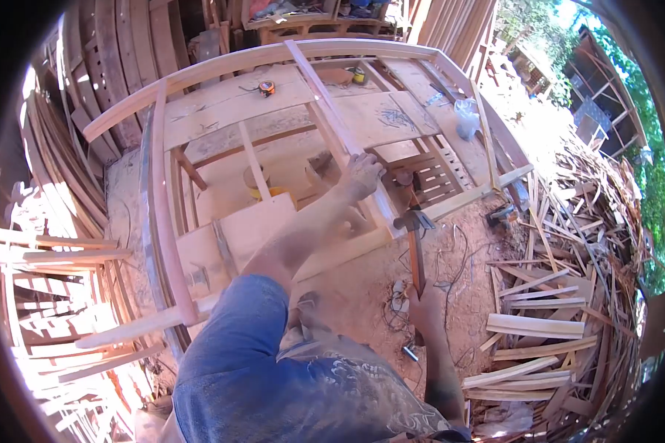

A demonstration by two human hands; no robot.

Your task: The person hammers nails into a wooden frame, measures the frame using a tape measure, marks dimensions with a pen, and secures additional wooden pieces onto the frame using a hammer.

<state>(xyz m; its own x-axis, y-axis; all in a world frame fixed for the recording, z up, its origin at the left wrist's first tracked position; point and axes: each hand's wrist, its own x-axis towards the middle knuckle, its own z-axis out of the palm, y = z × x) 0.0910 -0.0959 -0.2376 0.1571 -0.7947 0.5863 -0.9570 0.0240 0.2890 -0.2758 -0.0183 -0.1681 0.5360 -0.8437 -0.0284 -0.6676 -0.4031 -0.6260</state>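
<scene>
A long wooden frame (229,61) rests across the workbench, with slats running between its rails. My left hand (363,177) reaches forward with its fingers curled over one middle slat (324,96), near the slat's front end. In my right hand (425,306), lower and to the right, is the wooden handle of a hammer (416,258). The hammer's head is up, beside the joint where that slat meets the front rail (345,252). From this view I cannot tell whether the head touches the wood.
A tape measure (266,88) and a pile of nails (395,118) lie on boards inside the frame. A plastic bag (466,118) sits at the right. Wood offcuts (536,325) heap up on the right; cables (451,269) cross the dusty ground. Planks (118,66) lean at the back left.
</scene>
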